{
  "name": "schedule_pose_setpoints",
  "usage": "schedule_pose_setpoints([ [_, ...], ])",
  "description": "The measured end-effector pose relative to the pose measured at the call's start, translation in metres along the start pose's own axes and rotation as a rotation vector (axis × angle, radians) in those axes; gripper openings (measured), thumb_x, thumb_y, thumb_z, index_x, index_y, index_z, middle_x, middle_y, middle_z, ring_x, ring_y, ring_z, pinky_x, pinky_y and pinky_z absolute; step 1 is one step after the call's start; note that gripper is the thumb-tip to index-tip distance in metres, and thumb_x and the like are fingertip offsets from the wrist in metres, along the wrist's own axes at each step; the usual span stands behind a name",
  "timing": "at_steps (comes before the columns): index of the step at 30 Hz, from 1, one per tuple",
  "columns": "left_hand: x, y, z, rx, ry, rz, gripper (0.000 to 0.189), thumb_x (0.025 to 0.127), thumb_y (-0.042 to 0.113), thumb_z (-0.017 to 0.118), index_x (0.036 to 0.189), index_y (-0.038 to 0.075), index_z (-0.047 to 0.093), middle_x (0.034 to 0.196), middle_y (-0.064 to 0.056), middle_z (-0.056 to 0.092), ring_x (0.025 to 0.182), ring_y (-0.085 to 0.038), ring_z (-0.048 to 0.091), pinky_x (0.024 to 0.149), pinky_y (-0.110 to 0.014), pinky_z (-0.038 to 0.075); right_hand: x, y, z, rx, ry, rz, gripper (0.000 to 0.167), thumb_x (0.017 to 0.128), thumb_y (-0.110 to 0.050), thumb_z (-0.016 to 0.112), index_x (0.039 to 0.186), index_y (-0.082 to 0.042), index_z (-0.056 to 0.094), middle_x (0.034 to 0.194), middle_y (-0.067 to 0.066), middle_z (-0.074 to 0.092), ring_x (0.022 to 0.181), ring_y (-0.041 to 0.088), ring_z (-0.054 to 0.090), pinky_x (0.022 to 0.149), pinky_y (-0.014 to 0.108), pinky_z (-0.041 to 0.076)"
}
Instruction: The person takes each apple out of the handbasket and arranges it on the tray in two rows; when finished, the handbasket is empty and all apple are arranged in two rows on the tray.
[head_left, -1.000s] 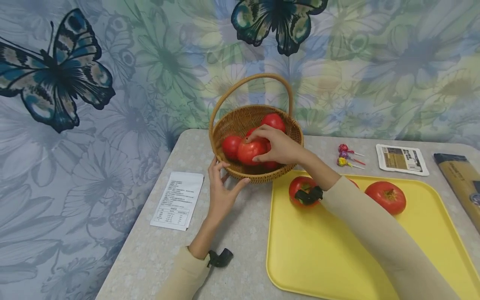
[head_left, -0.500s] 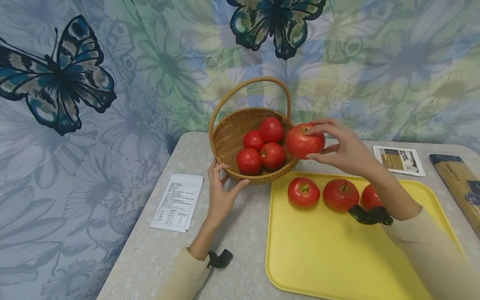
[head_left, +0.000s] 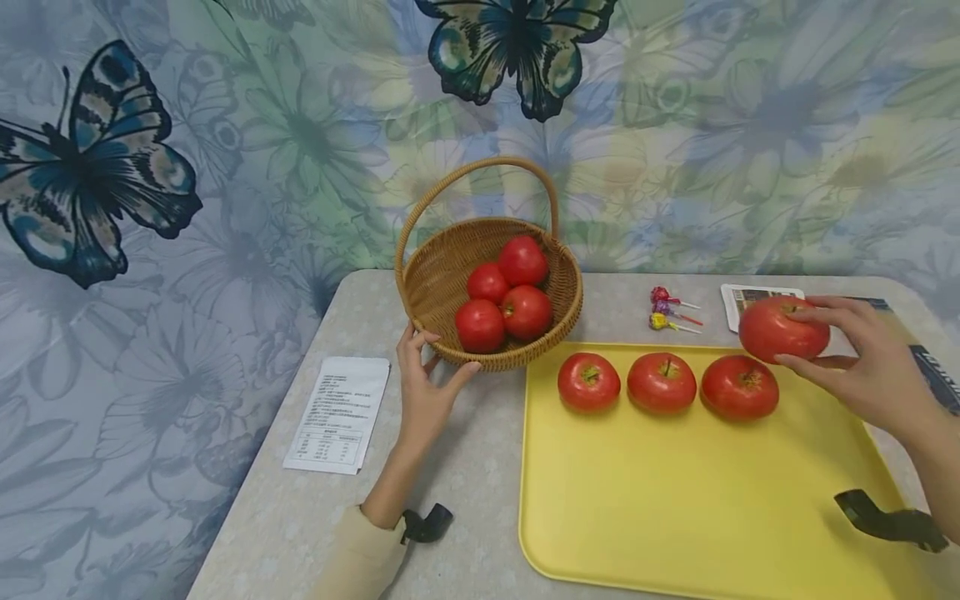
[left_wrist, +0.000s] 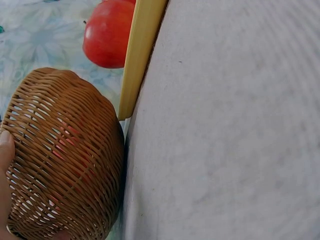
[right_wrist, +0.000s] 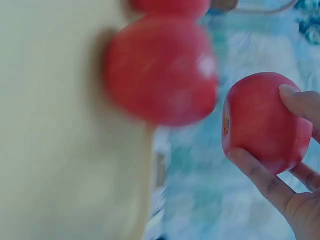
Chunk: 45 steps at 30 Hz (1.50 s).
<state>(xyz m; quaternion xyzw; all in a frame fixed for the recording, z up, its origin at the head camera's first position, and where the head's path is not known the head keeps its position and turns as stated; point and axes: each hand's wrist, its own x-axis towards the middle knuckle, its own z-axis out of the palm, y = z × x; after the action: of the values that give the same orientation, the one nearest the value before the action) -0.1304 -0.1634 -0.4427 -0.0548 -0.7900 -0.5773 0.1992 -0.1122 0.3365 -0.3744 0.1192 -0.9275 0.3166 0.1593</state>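
My right hand (head_left: pixel 877 367) holds a red apple (head_left: pixel 783 329) over the back right of the yellow tray (head_left: pixel 675 500). In the right wrist view, thumb and fingers lie around that apple (right_wrist: pixel 265 120). Under it, along the tray's back edge, sit three red apples, the nearest being the right-hand apple (head_left: pixel 740 387). My left hand (head_left: pixel 426 404) grips the lower left rim of a wicker basket (head_left: pixel 438 271), which tips toward me with several red apples (head_left: pixel 527 312) inside. In the left wrist view the basket's woven side (left_wrist: pixel 65 150) hides most of its contents.
Wrapped lollipops (head_left: pixel 667 312) lie behind the tray. A white-edged packet (head_left: pixel 738 298) and a brown and dark package (head_left: pixel 930 367) are at the back right, partly hidden by my right hand and its apple. A printed white packet (head_left: pixel 337 414) lies left of the basket.
My right hand has lifted an apple out of the basket and carried it right, over the tray's far right corner. My left hand has stayed at the basket's rim.
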Motion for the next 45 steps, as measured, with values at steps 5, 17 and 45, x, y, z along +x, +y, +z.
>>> schedule_pose_setpoints([
  [5,-0.001,0.000,-0.001,0.004,-0.013,0.012,0.063,0.079,0.025,0.084,0.123,0.010,0.041,0.159,-0.016,0.015,0.149,-0.023,0.018,0.105,-0.051,0.044,-0.030,0.026,-0.005,-0.048,-0.011,0.071,0.052,0.075,0.011,0.078,0.121,0.011,0.055,0.133,0.034,0.039,0.129,0.045,0.036,0.063,-0.011,0.028],
  [17,-0.003,0.027,-0.003,-0.015,-0.032,-0.016,0.062,0.081,0.013,0.081,0.124,-0.004,0.039,0.158,-0.025,0.012,0.149,-0.035,0.015,0.107,-0.057,0.041,-0.065,0.057,0.007,-0.072,-0.079,0.140,0.054,0.073,-0.002,0.085,0.119,0.005,0.057,0.128,0.033,0.041,0.112,0.052,0.036,0.074,0.001,0.046],
  [45,-0.003,0.035,-0.004,-0.021,-0.040,-0.010,0.060,0.082,0.012,0.080,0.123,-0.004,0.039,0.157,-0.026,0.011,0.149,-0.034,0.015,0.107,-0.056,0.041,-0.019,-0.028,0.005,-0.022,-0.064,-0.089,0.071,0.064,0.001,0.089,0.128,-0.003,0.056,0.144,0.029,0.035,0.144,0.033,0.025,0.122,0.040,0.022],
])
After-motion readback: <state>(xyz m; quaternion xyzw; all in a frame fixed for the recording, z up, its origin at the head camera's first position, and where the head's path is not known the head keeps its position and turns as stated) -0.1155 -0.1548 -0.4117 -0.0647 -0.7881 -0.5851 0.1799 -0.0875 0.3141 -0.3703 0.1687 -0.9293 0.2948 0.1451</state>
